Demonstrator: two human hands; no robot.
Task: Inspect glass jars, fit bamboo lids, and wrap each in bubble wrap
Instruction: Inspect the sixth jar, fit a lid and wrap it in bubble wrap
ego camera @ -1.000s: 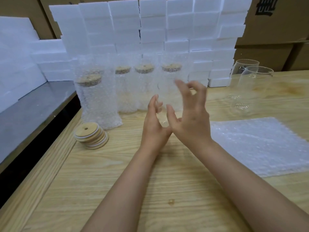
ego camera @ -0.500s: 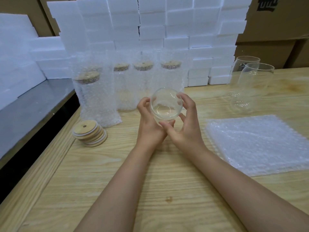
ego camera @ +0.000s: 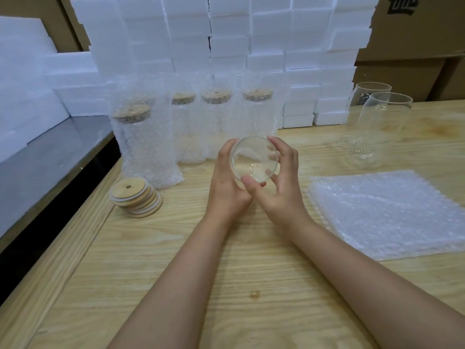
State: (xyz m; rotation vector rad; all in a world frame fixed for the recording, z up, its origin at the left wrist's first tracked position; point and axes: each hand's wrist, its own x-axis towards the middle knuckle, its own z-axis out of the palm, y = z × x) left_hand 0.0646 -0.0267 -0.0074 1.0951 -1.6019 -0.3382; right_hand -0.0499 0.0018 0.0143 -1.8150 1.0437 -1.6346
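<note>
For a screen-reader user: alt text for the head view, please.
The left hand and right hand hold a lidless glass jar at a wooden table. Bamboo lids stacked left, bubble wrap sheets right, wrapped jars behind.

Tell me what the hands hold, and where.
A bare glass jar, gripped round its side wall: left hand on its left, right hand on its right.

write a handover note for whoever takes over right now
Left hand and right hand: both grip one glass jar, tipped end-on to the camera, no lid on it.
Lid stack lies at left on the table; bubble wrap sheets lie at right; two more bare jars stand far right.
Done: at least four wrapped jars, lids on, stand at the back.
Left: finish inspecting the held jar, lid it, wrap it; then the two bare jars.
</note>
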